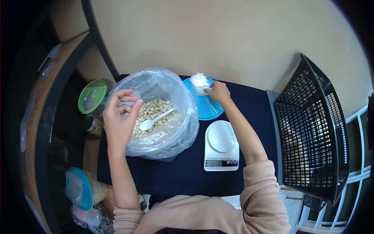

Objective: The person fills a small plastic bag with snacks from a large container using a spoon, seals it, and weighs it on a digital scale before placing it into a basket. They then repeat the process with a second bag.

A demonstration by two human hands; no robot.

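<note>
My left hand [121, 113] is raised over a large tub lined with a clear plastic bag [186, 117]. Its fingers are curled towards the thumb, and a whitish, translucent piece shows around them; what it is I cannot tell. Inside the liner lie many pale, round nuts or beans [150, 111], with a white plastic spoon [148, 124] resting on top. My right hand [219, 93] reaches to the back, fingertips closed at the edge of a shiny bundle of clear plastic bags [200, 83]. That bundle sits on a blue round lid [208, 107].
A white kitchen scale [222, 145] stands on the dark cloth [175, 175], right of the tub. A tall black crate [307, 128] borders the right side. On the left are a green lid [92, 96], a jar [94, 125] and a blue-lidded container [83, 189].
</note>
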